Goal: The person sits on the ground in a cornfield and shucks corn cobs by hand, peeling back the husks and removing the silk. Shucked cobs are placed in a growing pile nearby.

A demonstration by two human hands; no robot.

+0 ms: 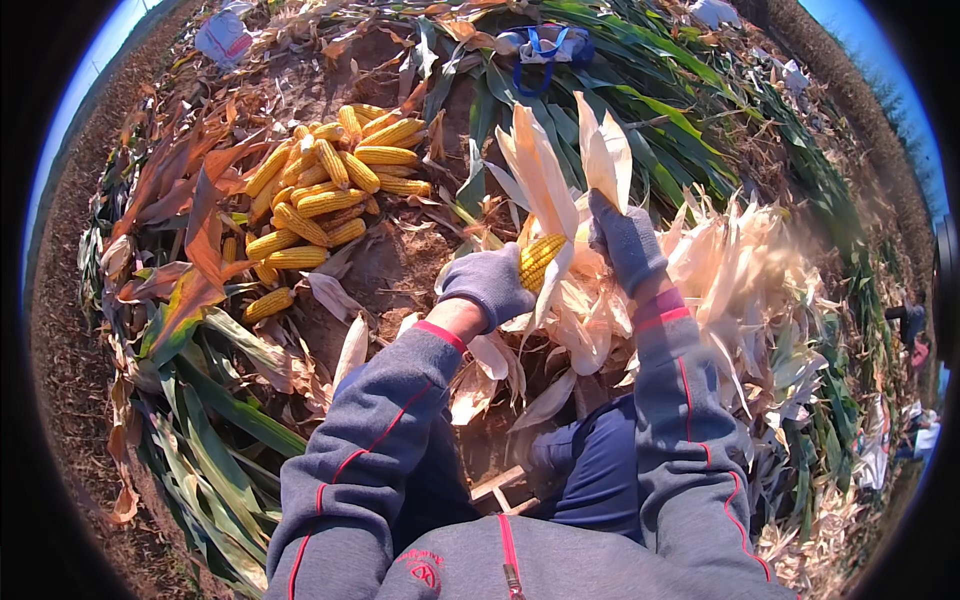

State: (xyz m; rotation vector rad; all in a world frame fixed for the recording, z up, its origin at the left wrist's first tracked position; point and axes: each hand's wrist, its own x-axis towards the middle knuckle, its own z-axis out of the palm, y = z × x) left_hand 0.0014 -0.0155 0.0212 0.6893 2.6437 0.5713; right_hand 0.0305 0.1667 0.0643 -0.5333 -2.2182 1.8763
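Both my hands wear grey knit gloves. My left hand [489,286] is closed around the lower part of a yellow ear of corn [540,261], whose kernels show above the thumb side. Pale dry husk [551,180] stands away from the ear on its right side. Up and to the right, my right hand [624,236] grips pale husk leaves [606,161] that rise above its fingers. Whether these leaves still join the ear cannot be told. Beyond my left hand lies a pile of husked corn ears [322,195] on the soil.
Loose dry husks [735,262] are heaped at the right. Green corn stalks [652,112] lie beyond, near a blue-handled bag [551,49]. More leaves [217,420] lie at the lower left, a white sack [223,37] at the upper left. People [913,322] are at the far right.
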